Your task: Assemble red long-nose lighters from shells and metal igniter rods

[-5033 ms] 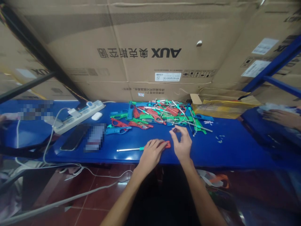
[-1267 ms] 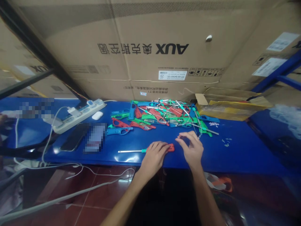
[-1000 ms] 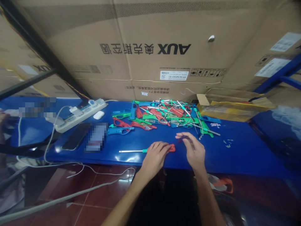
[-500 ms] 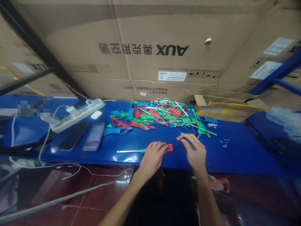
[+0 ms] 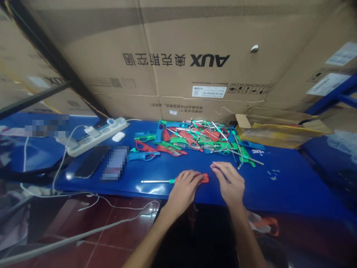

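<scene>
My left hand (image 5: 184,186) lies curled over a red plastic handle part (image 5: 205,178) on the blue table (image 5: 279,193). A thin metal rod (image 5: 154,181) with a green collar sticks out to the left from under that hand. My right hand (image 5: 230,181) rests just right of the red part, fingers pressed together and bent toward it; whatever is under the fingertips is hidden. A pile of red, green and blue plastic handle parts and metal rods (image 5: 200,138) lies beyond both hands.
A white power strip (image 5: 96,134) with cables, a white earbud case (image 5: 118,136) and a dark phone (image 5: 90,166) sit at the left. Large cardboard boxes (image 5: 195,59) wall the back. A yellow bag in a flat carton (image 5: 281,130) lies at the right, with tiny white bits (image 5: 272,175) nearby.
My right hand has lowered from a raised pinch to lie on the table beside the red part. My left hand has stayed on the red part.
</scene>
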Available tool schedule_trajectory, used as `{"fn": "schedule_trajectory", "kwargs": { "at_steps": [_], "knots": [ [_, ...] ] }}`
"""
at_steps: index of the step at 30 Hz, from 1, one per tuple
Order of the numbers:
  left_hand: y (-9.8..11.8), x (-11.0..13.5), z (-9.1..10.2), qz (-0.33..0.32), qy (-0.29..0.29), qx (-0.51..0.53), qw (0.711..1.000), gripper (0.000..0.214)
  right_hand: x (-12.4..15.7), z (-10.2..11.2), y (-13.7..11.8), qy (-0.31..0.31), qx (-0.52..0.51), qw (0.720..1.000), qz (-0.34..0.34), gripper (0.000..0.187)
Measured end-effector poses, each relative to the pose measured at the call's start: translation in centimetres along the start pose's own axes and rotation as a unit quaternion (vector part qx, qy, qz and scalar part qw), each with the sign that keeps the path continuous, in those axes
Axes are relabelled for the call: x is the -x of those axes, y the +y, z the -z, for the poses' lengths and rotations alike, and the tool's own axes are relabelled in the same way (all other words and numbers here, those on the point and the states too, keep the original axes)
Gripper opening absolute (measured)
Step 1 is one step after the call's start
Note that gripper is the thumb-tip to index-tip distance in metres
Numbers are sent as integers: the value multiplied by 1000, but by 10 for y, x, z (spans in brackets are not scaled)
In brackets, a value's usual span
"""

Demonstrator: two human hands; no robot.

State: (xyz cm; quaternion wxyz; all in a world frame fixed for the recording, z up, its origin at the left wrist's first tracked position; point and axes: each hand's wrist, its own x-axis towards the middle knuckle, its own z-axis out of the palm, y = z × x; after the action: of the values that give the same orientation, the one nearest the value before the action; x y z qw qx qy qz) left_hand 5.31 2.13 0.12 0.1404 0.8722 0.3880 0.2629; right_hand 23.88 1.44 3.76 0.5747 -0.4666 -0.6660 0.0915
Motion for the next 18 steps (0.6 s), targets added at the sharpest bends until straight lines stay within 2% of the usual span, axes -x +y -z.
{"fn": "schedule_trajectory", "kwargs": {
  "at_steps": [4,5,6,12,18],
  "knots": [
    [1,0,1,3,-1,-2,1000,30,1,0,-7,-103,-29,994,-26,35],
    [1,0,1,5,-2,-2,1000,31,2,1,-7,-112,-34,992,-37,36],
    [1,0,1,5,-4,-2,1000,31,2,2,-7,-105,-36,993,-43,35],
    [0,0,0,0,-6,-8,1000,32,7,-9,-2,35,-43,998,-17,14],
    [2,-2,3,-5,-11,22,1000,32,9,-29,-6,113,-64,990,-60,10]
  ]
}}
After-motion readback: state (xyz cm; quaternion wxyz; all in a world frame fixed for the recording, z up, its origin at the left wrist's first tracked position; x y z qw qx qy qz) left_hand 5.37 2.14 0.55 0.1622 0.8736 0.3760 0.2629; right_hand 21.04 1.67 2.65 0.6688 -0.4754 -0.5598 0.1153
